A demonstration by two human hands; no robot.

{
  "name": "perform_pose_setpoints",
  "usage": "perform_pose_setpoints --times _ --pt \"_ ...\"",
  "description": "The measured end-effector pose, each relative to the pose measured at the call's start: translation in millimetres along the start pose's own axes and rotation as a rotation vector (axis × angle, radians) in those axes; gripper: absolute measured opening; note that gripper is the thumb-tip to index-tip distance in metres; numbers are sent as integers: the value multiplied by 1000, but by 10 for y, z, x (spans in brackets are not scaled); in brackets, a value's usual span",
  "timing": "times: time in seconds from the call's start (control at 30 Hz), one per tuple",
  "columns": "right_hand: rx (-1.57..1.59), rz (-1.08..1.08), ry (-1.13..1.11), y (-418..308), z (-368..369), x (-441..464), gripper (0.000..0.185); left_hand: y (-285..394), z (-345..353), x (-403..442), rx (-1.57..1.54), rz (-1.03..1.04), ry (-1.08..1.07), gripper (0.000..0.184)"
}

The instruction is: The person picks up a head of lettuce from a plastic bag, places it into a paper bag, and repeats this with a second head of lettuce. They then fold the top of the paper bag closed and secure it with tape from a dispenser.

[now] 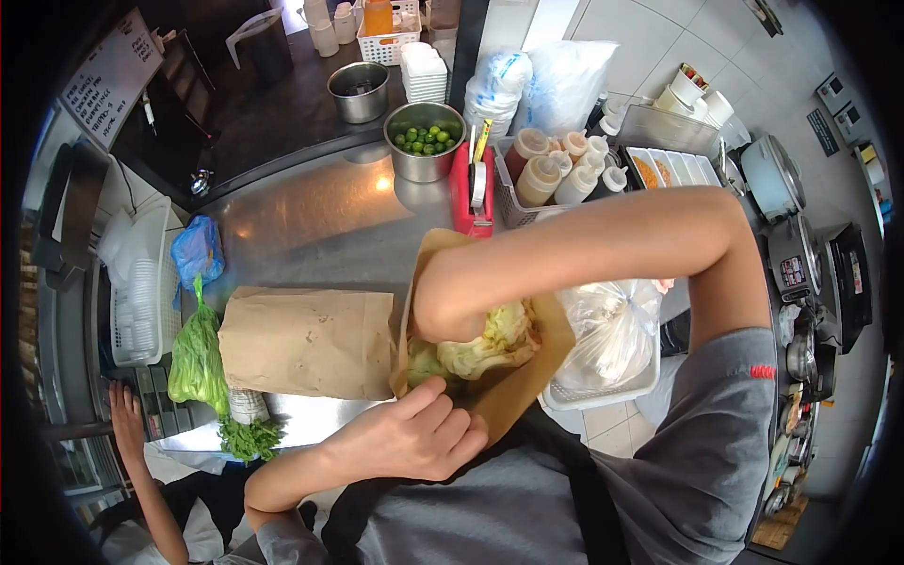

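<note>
An upright brown paper bag (523, 400) stands open in front of me, holding pale yellow-green leafy vegetables (494, 344) that look like lettuce or cabbage. My left hand (428, 433) is closed on the near rim of this bag, its fingers curled at the edge. From the right, my right hand (452, 315) reaches down into the bag beside the leaves; its fingers are hidden, so what they hold cannot be seen. Another brown paper bag (306, 341) lies on its side just to the left, its end against the upright one.
Left of the bags lie green vegetables in plastic (198, 348), leafy herbs (250, 438) and a blue bag (198, 248). Behind stand a pot of limes (424, 169), a red tape dispenser (482, 226) and sauce bottles (541, 179). Another person's hand (125, 419) is at far left.
</note>
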State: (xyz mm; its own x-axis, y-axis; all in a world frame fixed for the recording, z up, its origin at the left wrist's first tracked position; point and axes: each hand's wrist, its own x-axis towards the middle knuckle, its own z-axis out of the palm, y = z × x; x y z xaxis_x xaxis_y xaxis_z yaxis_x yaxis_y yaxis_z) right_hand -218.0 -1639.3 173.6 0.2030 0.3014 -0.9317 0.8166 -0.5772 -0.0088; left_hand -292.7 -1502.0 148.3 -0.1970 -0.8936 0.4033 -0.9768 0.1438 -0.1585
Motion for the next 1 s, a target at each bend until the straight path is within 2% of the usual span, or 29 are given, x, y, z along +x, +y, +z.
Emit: perform_pose_setpoints --times 0.07,0.17,0.27,0.37,0.47,0.57,0.6,0.73,0.83,0.9,0.93,1.0 --pt "396 41 315 35 319 7 36 5 10 -44 -21 -27 -11 8" --pt "249 -84 697 0 592 -103 33 27 11 -58 -60 -31 -25 8" --pt "188 -220 942 98 676 -481 32 4 -5 -69 -69 -44 -18 10" --pt "242 -182 1299 146 823 -954 33 27 0 -103 -92 -100 15 14" --pt "216 55 1335 175 1136 -1066 23 72 19 -104 -145 -159 55 17" --pt "524 -91 1142 214 1327 -1003 11 23 -18 -117 -198 -198 49 15" --pt "594 -66 1064 208 1335 -1006 11 6 -36 -141 -217 -210 41 14" --pt "499 -2 1264 5 1526 -993 15 0 -300 -328 -132 -423 24 13" --pt "549 -9 1362 -190 1642 -873 15 91 -291 -489 -121 -499 -107 19" --pt "560 -48 1440 -268 1673 -824 15 72 -380 -496 -262 -548 -124 16" --pt "557 -35 1404 -310 1688 -834 15 68 -440 -482 -332 -572 -132 15" --pt "531 -23 1407 -333 1662 -835 15 -38 -569 -279 -414 -556 -39 13"
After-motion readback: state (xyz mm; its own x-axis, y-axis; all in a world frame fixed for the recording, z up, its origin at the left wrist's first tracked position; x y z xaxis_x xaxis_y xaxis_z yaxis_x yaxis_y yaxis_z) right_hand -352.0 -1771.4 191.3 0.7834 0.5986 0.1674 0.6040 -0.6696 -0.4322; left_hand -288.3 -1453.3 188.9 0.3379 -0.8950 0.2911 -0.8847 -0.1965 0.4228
